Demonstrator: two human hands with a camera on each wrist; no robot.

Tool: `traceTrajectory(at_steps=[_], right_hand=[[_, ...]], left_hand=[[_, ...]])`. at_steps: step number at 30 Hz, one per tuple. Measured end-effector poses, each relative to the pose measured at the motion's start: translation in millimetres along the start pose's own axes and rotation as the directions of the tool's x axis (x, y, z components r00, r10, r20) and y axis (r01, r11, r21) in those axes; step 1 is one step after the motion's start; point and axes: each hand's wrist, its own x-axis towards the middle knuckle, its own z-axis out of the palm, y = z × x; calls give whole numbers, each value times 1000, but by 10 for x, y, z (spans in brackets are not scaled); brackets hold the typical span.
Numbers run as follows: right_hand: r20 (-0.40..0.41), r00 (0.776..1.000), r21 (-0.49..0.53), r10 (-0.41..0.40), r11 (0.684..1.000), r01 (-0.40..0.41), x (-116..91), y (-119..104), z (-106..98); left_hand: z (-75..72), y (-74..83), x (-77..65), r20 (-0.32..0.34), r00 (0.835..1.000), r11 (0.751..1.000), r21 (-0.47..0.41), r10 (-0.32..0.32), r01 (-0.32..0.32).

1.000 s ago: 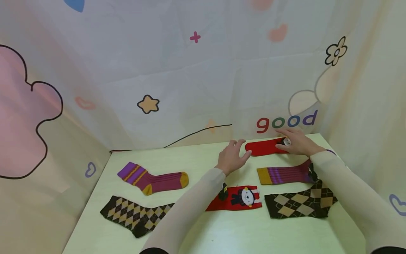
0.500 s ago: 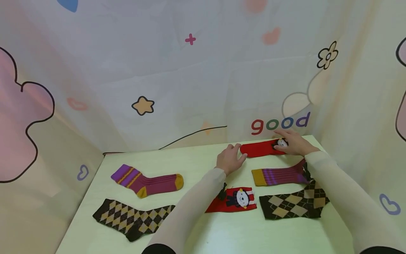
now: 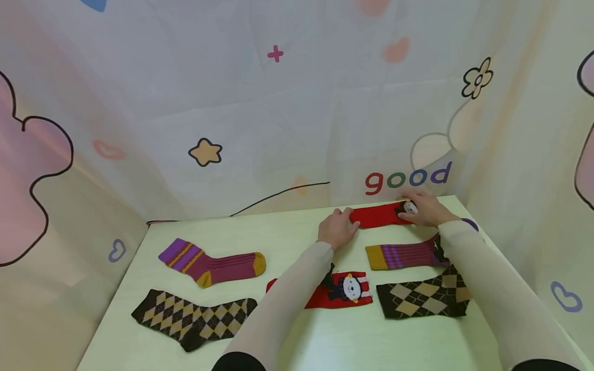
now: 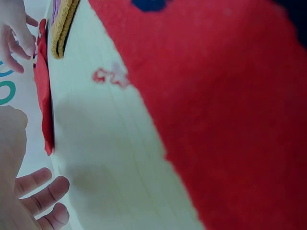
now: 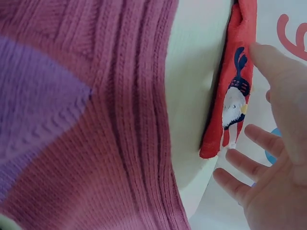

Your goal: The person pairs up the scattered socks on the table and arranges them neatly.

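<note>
A red sock (image 3: 375, 215) with a dark-and-white animal figure lies along the table's back edge. My left hand (image 3: 336, 230) is at its left end, thumb and fingers spread loosely. Over the figured right end is my right hand (image 3: 426, 209), its thumb on the fabric in the right wrist view and its fingers apart beyond the sock. Just in front lies a purple ribbed sock (image 3: 401, 256) with a mustard end. A second red sock (image 3: 343, 291) with a bear figure rests under my left forearm, which covers part of it.
Right of the bear sock lies a dark argyle sock (image 3: 424, 296), partly under the right sleeve. On the left are another purple-mustard sock (image 3: 223, 268) and another argyle sock (image 3: 195, 317). A printed curtain (image 3: 260, 118) stands right behind the pale table (image 3: 352, 345).
My left hand has come to the left end of the far red sock. My right hand stays at its right end. The head view has shifted slightly, moving the scene left.
</note>
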Motion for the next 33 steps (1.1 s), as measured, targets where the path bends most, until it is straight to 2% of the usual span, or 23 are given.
traceTrajectory(at_steps=[5,11,18,26,33], right_hand=[[36,996,-35,78,996,-76,33,7,34],[71,990,-48,119,992,-116,22,-30,32],[82,987,-84,139,988,-132,-5,-78,36],[110,981,-99,161,984,-150,3,-20,75],[127,981,-121,146,984,-131,13,-23,68]], left_hand=[[51,-16,37,8,1000,1000,11,-16,16],[73,-5,52,12,1000,999,33,-16,16],[59,49,33,22,1000,999,37,3,-4],[70,91,28,51,999,1000,28,-10,8],[88,109,33,67,998,999,38,-6,4]])
